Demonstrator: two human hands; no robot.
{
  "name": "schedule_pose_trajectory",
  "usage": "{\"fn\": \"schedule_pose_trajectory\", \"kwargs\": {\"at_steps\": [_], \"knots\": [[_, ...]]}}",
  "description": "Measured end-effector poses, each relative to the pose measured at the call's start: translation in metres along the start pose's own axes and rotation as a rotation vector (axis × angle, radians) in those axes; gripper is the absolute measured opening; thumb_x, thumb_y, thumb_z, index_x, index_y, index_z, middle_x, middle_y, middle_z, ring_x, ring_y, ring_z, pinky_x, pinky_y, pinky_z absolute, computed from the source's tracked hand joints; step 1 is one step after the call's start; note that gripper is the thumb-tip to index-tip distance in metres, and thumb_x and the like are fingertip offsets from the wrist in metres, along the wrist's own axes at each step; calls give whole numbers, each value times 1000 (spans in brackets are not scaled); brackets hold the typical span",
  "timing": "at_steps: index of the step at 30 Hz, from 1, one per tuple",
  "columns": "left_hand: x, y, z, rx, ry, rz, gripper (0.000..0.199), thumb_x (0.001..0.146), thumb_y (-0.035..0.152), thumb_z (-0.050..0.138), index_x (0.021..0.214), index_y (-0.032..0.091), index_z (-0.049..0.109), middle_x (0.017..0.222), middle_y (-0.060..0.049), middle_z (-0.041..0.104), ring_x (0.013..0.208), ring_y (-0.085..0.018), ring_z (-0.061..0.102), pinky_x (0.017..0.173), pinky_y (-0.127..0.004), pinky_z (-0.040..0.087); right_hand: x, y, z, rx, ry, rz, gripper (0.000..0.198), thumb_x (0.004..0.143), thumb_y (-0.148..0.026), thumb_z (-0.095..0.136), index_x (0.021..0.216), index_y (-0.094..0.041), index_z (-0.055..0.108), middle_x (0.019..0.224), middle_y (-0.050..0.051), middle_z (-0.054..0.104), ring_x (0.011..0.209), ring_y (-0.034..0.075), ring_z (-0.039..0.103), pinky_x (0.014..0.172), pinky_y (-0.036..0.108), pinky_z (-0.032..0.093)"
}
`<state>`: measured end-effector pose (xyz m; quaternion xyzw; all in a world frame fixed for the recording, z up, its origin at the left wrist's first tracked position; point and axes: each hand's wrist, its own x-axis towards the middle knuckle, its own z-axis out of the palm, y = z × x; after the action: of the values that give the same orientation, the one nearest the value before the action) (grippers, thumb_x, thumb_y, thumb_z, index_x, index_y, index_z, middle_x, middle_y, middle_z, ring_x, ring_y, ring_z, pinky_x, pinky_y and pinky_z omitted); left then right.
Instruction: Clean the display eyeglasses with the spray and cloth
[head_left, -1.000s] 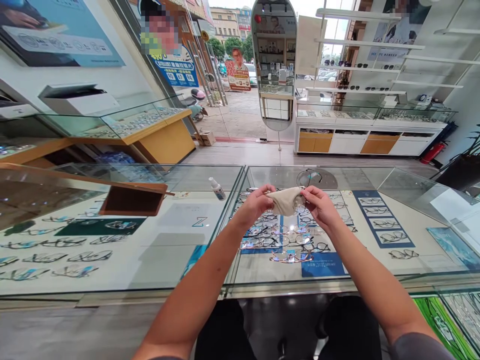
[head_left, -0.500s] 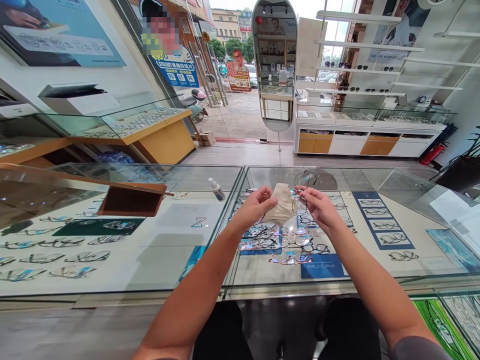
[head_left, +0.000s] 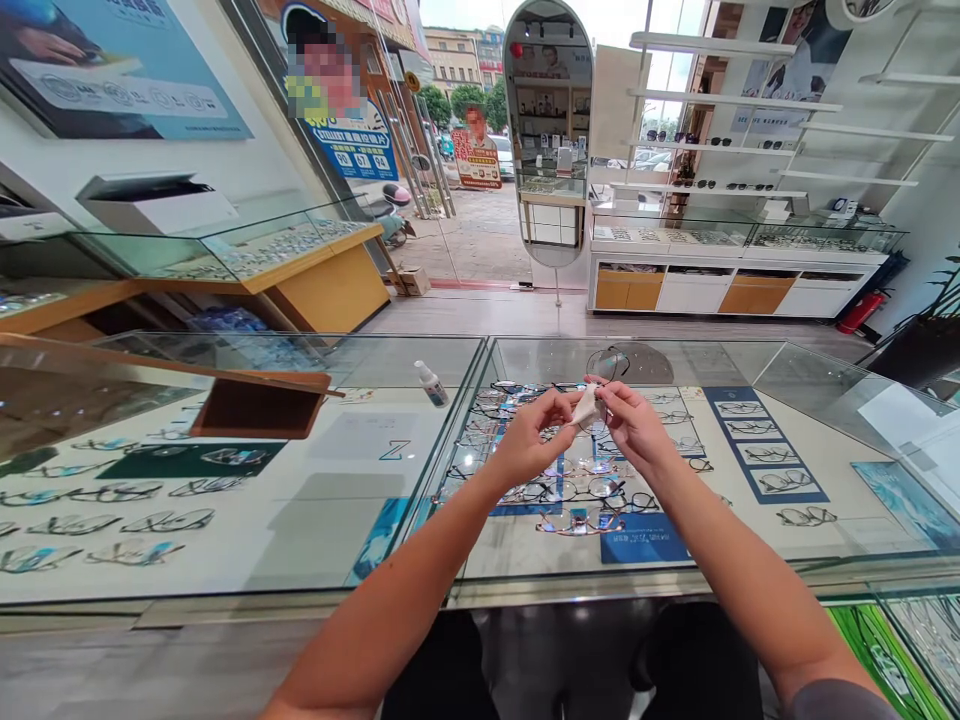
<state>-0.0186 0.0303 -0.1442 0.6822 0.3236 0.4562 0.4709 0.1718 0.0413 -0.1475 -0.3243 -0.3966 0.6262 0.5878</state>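
Over the glass display case (head_left: 480,585), my left hand (head_left: 538,432) is closed on a crumpled beige cloth (head_left: 586,408). My right hand (head_left: 631,418) pinches a pair of thin-rimmed eyeglasses (head_left: 609,362) close against the cloth. One round rim shows above the fingers; the rest of the frame is hidden behind the cloth and hands. Below, inside the case, lie several rows of eyeglasses (head_left: 581,524).
A small white spray bottle (head_left: 431,384) stands on the glass to the left. Further left is a brown tray (head_left: 259,408). An oval mirror (head_left: 551,130) stands beyond the counter, with shelves (head_left: 739,100) of sunglasses at the right.
My left hand has moved right, up against my right hand. The cloth, spread out before, is now bunched between the fingers at the eyeglasses.
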Motion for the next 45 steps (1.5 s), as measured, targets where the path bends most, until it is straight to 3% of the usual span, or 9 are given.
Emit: {"fn": "schedule_pose_trajectory", "kwargs": {"at_steps": [3, 8, 12, 16, 20, 26, 34, 39, 45], "knots": [[-2, -2, 8, -50, 21, 14, 39, 88, 57, 74, 84, 21, 59, 127, -15, 75, 109, -27, 70, 92, -38, 55, -3, 0, 4, -15, -8, -15, 43, 56, -55, 102, 71, -26, 75, 122, 6, 78, 122, 27, 66, 96, 34, 53], [-1, -11, 22, -265, 165, -95, 52, 79, 60, 87, 97, 23, 56, 102, -6, 76, 83, -18, 71, 74, -29, 54, -9, 0, 9, -5, -37, 1, 42, 57, -54, 103, 71, -25, 74, 121, 4, 77, 105, 22, 70, 86, 31, 55], [1, -14, 21, -417, 76, -269, 68, 70, 62, 94, 111, 23, 57, 97, -4, 76, 85, -21, 73, 76, -30, 55, -11, -1, 11, -3, -51, 14, 44, 56, -56, 103, 71, -26, 73, 97, 2, 77, 86, 19, 67, 79, 31, 55], [4, -11, 14, -342, 28, -327, 62, 68, 63, 94, 100, 20, 66, 95, -4, 74, 87, -19, 70, 79, -29, 53, -12, -3, 11, 9, -58, -2, 44, 55, -56, 103, 71, -27, 74, 85, 1, 75, 85, 18, 66, 81, 30, 53], [5, -8, 13, -326, 97, -289, 62, 63, 64, 97, 87, 19, 60, 84, 2, 65, 78, -13, 61, 74, -25, 49, -11, -2, 11, 15, -65, -27, 41, 57, -55, 104, 70, -27, 76, 93, 1, 76, 94, 19, 67, 91, 30, 52], [5, -8, 18, -356, 213, -200, 65, 63, 66, 96, 81, 19, 56, 73, 5, 57, 70, -10, 54, 65, -21, 44, -10, -1, 10, 37, -23, -16, 41, 55, -53, 105, 70, -26, 78, 108, 1, 76, 98, 18, 65, 93, 30, 52], [4, -9, 17, -314, 254, -184, 58, 60, 58, 100, 85, 18, 67, 82, 0, 67, 79, -14, 65, 73, -24, 53, -9, 2, 9, 50, -8, -22, 40, 55, -52, 105, 71, -26, 78, 109, 2, 76, 104, 20, 67, 99, 32, 52], [2, -13, 18, -140, 371, -33, 44, 70, 55, 95, 82, 17, 76, 83, -3, 71, 77, -15, 66, 69, -25, 55, -9, 2, 9, 30, -15, -47, 39, 58, -52, 104, 71, -26, 78, 110, 3, 75, 111, 21, 66, 104, 32, 50], [0, -14, 24, -124, 497, 166, 35, 78, 51, 92, 83, 19, 78, 86, -4, 72, 83, -16, 69, 71, -25, 59, -6, 3, 7, 53, 32, -45, 41, 55, -53, 104, 72, -26, 78, 114, 1, 75, 103, 19, 65, 102, 32, 50]]}}
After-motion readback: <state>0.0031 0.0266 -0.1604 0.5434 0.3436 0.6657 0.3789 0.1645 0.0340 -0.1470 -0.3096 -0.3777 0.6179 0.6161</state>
